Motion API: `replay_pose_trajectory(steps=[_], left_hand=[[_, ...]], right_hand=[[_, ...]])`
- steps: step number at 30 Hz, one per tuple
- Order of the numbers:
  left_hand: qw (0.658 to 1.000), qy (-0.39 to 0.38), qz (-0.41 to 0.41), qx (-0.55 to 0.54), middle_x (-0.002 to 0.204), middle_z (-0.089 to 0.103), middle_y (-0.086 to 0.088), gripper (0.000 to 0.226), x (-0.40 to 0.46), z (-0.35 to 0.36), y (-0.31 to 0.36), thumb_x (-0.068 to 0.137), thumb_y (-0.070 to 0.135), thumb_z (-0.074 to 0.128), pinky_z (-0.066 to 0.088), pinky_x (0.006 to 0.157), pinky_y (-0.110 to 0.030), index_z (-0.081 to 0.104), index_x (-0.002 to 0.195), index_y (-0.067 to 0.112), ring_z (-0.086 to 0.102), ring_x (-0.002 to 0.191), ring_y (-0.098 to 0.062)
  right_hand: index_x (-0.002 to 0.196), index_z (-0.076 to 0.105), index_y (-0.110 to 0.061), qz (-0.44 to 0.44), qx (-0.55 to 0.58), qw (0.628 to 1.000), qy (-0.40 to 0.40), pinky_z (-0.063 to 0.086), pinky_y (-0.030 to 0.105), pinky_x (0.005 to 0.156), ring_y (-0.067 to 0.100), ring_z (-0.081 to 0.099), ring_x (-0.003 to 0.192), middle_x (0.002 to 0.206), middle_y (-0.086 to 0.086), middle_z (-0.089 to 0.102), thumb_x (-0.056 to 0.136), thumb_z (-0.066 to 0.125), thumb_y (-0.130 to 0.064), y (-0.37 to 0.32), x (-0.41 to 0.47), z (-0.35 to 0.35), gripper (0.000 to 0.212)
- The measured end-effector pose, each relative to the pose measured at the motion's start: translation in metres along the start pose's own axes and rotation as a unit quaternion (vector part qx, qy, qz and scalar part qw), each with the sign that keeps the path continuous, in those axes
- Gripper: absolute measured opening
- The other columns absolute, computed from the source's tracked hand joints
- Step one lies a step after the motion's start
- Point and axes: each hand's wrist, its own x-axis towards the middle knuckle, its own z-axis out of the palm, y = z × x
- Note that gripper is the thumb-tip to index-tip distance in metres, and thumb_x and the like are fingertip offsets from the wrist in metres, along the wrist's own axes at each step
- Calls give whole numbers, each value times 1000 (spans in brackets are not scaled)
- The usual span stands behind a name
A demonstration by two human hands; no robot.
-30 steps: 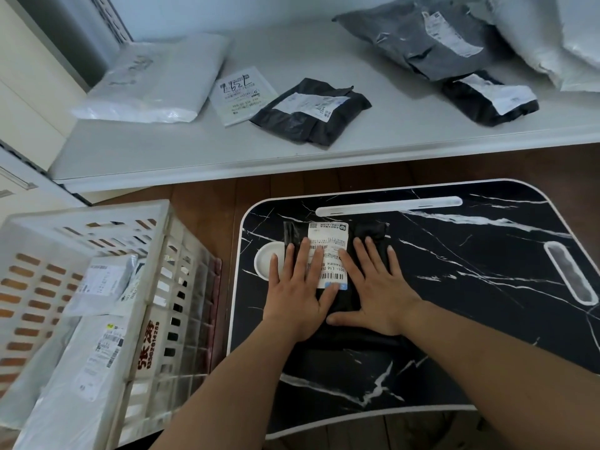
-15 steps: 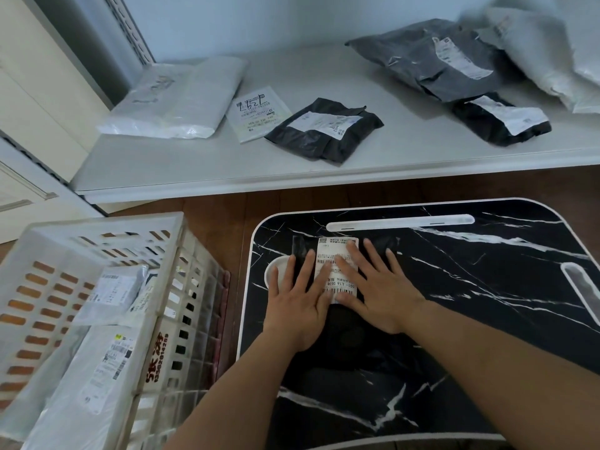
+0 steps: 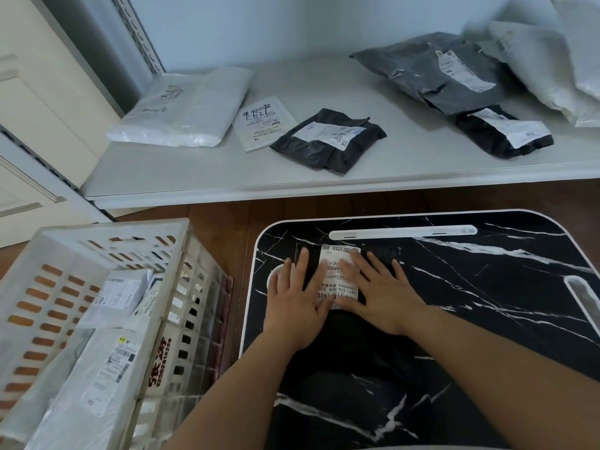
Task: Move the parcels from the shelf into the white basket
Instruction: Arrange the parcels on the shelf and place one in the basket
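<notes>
Left hand [image 3: 293,308] and right hand [image 3: 380,297] flat, fingers straight, pressing black parcel [image 3: 344,332] on table [image 3: 487,319], frame centre. Curl fingers under edges, lift level, carry to white basket [image 3: 168,254] lower left.

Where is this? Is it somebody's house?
Probably a home, used for sorting post. Labelled parcels lie on a white shelf, a white basket stands on a wooden floor, and there is a marble-look lap desk.

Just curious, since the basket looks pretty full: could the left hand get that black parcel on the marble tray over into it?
Probably yes. The left hand lies flat on the black parcel, and the white basket stands open-topped right beside the tray, with nothing between them. Room remains above the parcels inside.
</notes>
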Motion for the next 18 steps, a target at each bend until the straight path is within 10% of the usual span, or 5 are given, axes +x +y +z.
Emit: replay_pose_trajectory(steps=[4, 7, 10, 18], left_hand=[[948, 78, -183, -250, 141, 35, -10, 71, -11, -23, 10, 90, 50, 54, 42, 94, -33, 30, 145, 14, 45, 122, -23], [852, 36, -290, -435, 116, 55, -8, 54, -16, -35, 15, 85, 34, 69, 48, 78, -29, 50, 125, 4, 55, 91, -18], [748, -36, -309, -587, 102, 66, -8, 36, -22, -41, 20, 77, 15, 78, 56, 85, -40, 59, 107, 7, 65, 92, -24], [665, -31, -218, -714, 99, 73, -9, 31, -48, -101, -7, 83, -3, 67, 53, 90, -46, 65, 109, 14, 68, 95, -29]], right_hand=[[147, 27, -16, 179, 84, 967, 158, 32, 44, 109, 28, 27, 136, 147, 11, 28, 83, 51, -67, 1, -17, -10, 85], [131, 44, -2, 306, 323, 891, 89, 48, 38, 93, 31, 53, 114, 127, 16, 50, 73, 75, -54, 1, -27, -14, 83], [113, 60, -5, 296, 490, 820, 14, 55, 39, 85, 26, 65, 94, 105, 11, 67, 50, 90, -46, -9, -38, -16, 81], [99, 67, -2, 186, 658, 729, 22, 56, 37, 69, 30, 69, 83, 97, 17, 72, 68, 82, 1, -60, -56, -75, 34]])
